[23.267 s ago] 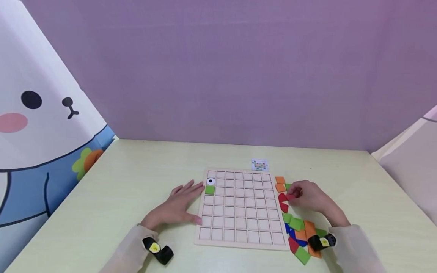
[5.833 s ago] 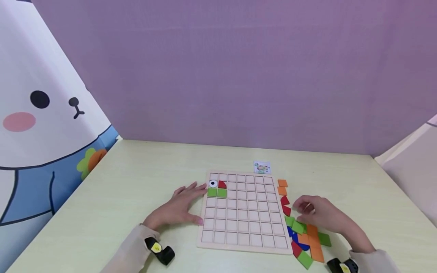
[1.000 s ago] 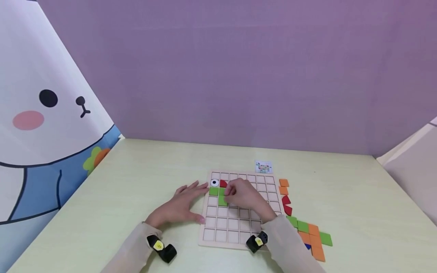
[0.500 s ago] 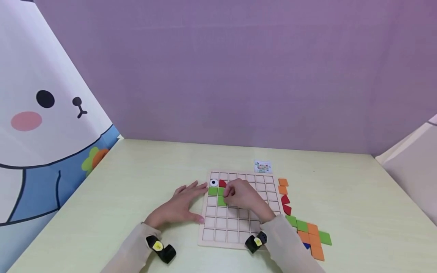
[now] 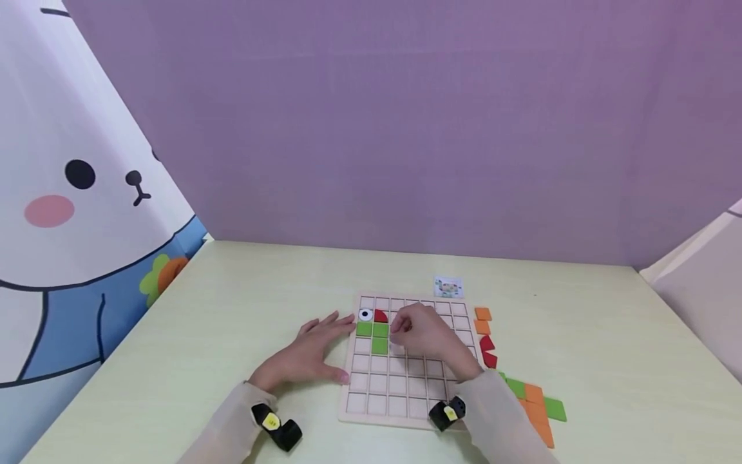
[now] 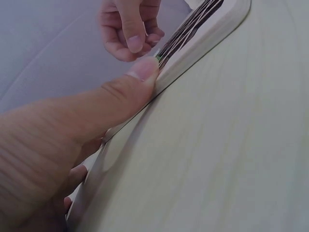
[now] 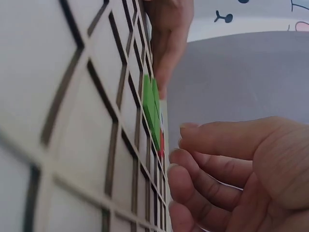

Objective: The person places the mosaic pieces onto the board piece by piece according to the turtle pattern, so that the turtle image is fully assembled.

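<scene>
A pale wooden grid board (image 5: pixel 377 385) lies on the table. Near its upper left sit a white eye tile (image 5: pixel 365 314), a red quarter-round tile (image 5: pixel 380 316) and, below them, two green tiles side by side. A third green tile (image 5: pixel 379 346) fills the cell under the right one. My left hand (image 5: pixel 307 351) rests along the board's left edge, fingers spread and thumb (image 6: pixel 142 70) on the rim. Over the board, just right of the green tiles, hovers my right hand (image 5: pixel 428 334). Its fingers (image 7: pixel 217 137) are loosely bent with nothing between them.
Right of the board lie orange tiles (image 5: pixel 483 314), red tiles (image 5: pixel 487 343) and a cluster of green and orange tiles (image 5: pixel 534 393), partly behind my right sleeve. A small picture card (image 5: pixel 449 287) lies beyond the board's far edge. A purple partition (image 5: pixel 371 129) stands behind.
Over the longer span, two green tiles and the red quarter-round have joined the board. In the last half second my right hand has drawn slightly right, off the lowest green tile; my left hand stays.
</scene>
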Tool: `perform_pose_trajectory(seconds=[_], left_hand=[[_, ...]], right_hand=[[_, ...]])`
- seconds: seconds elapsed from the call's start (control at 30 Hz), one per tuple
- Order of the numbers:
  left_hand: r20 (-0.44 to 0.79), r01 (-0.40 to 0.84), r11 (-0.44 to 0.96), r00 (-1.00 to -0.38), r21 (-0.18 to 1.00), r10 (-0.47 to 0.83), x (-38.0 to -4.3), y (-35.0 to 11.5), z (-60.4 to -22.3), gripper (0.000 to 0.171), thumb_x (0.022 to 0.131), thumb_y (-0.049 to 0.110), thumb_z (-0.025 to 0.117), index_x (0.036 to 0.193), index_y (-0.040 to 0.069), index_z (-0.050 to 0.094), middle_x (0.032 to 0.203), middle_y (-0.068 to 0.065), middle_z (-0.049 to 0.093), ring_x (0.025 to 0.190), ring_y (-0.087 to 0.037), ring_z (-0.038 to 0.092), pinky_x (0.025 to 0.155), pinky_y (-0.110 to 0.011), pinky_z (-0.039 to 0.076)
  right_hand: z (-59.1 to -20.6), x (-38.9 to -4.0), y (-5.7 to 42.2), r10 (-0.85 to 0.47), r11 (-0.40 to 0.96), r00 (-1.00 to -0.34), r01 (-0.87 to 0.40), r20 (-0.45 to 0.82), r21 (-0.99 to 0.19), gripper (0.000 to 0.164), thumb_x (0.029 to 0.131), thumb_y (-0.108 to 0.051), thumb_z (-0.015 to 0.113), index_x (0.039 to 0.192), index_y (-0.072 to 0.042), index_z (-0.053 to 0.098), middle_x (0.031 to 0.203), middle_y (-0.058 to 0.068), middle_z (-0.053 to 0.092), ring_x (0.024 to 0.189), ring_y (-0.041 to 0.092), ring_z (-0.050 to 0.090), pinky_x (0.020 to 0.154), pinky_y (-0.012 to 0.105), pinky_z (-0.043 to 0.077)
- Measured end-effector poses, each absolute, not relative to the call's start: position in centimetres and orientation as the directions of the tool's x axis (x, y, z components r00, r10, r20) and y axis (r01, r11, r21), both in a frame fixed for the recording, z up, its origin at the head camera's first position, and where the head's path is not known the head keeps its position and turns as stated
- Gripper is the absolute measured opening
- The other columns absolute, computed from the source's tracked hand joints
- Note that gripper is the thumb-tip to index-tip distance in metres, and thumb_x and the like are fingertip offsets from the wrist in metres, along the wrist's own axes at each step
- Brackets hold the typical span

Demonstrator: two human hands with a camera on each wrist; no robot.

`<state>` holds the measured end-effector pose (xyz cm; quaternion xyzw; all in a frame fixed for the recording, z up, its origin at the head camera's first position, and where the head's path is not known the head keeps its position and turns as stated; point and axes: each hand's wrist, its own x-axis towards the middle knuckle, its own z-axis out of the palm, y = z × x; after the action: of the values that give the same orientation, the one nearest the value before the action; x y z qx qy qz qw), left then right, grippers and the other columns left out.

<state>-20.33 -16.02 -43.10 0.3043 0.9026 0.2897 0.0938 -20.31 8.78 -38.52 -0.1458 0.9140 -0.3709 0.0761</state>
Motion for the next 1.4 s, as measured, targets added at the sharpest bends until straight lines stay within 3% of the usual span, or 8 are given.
perform_pose_trajectory(seconds=[0.27, 1.03, 1.27, 1.4], left_hand=[[0.012, 0.496, 0.650, -0.800, 0.576, 0.600, -20.4, -15.9, -42.7, 0.096, 0.070, 0.052, 0.076, 0.147, 0.012, 0.035, 0.157, -0.006, 0.028, 0.148, -0.033, 0.011, 0.116, -0.058, 0.004], [0.008, 0.474, 0.663, -0.817, 0.579, 0.576, -20.8, -15.7, -42.6, 0.095, 0.070, 0.055, 0.075, 0.147, 0.016, 0.037, 0.157, -0.002, 0.027, 0.148, -0.031, 0.011, 0.116, -0.058, 0.006], [0.005, 0.471, 0.661, -0.816, 0.584, 0.578, -20.7, -15.5, -42.5, 0.094, 0.071, 0.054, 0.076, 0.147, 0.016, 0.036, 0.157, -0.002, 0.028, 0.148, -0.031, 0.011, 0.116, -0.058, 0.006], [0.018, 0.478, 0.663, -0.818, 0.576, 0.574, -20.7, -15.6, -42.5, 0.094, 0.070, 0.055, 0.075, 0.147, 0.017, 0.037, 0.157, 0.000, 0.028, 0.148, -0.030, 0.011, 0.116, -0.057, 0.006]], right_hand=[[-37.3, -19.8, 11.0, -0.286, 0.721, -0.958, -0.207, -0.011, -0.661, 0.006, 0.081, -0.005, 0.070, 0.079, -0.009, 0.067, 0.072, -0.001, 0.060, 0.067, 0.013, 0.051, 0.063, 0.026, 0.045], [-35.8, -18.9, 19.3, -0.229, 0.823, -0.973, -0.202, 0.016, -0.530, 0.004, 0.083, -0.004, 0.067, 0.084, -0.004, 0.064, 0.076, 0.001, 0.060, 0.068, 0.014, 0.049, 0.059, 0.022, 0.042], [-36.2, -18.6, 20.8, -0.204, 0.827, -0.979, -0.162, -0.019, -0.539, 0.005, 0.084, -0.004, 0.067, 0.082, -0.005, 0.062, 0.073, 0.001, 0.058, 0.067, 0.015, 0.049, 0.055, 0.021, 0.042], [-36.4, -18.7, 21.8, -0.200, 0.844, -0.979, -0.149, -0.046, -0.516, 0.004, 0.083, -0.005, 0.068, 0.084, -0.005, 0.064, 0.078, 0.001, 0.061, 0.070, 0.014, 0.051, 0.059, 0.023, 0.046]])
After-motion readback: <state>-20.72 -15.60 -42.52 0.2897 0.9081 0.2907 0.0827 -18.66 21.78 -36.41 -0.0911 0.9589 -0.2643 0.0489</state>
